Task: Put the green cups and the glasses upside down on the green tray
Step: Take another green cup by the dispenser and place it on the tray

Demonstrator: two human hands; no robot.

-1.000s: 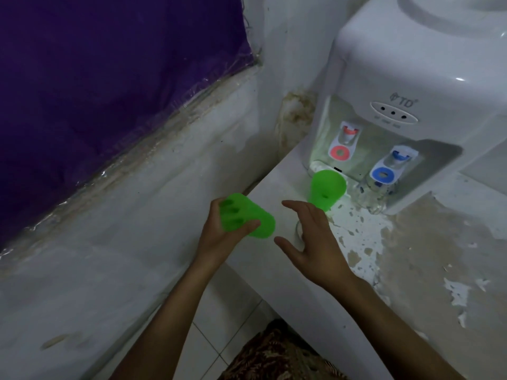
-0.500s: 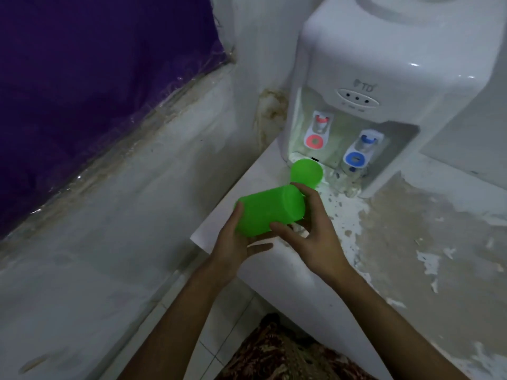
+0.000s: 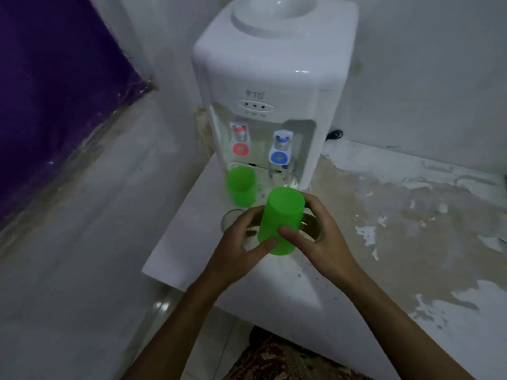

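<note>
Glass (image 3: 230, 218): mostly hidden behind the left hand (image 3: 238, 248).
Held cup's (image 3: 279, 219) mouth: unseen.
Dispenser (image 3: 274, 78) top: cut off.

dim, bluish | soft focus (edges bowed) | glare on dispenser (image 3: 274, 64) top

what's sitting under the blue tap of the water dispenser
A clear glass stands under the blue tap of the dispenser. Its base is hidden behind the green cup held bottom-up in both hands, left and right. Whether it holds water is unclear.
</note>
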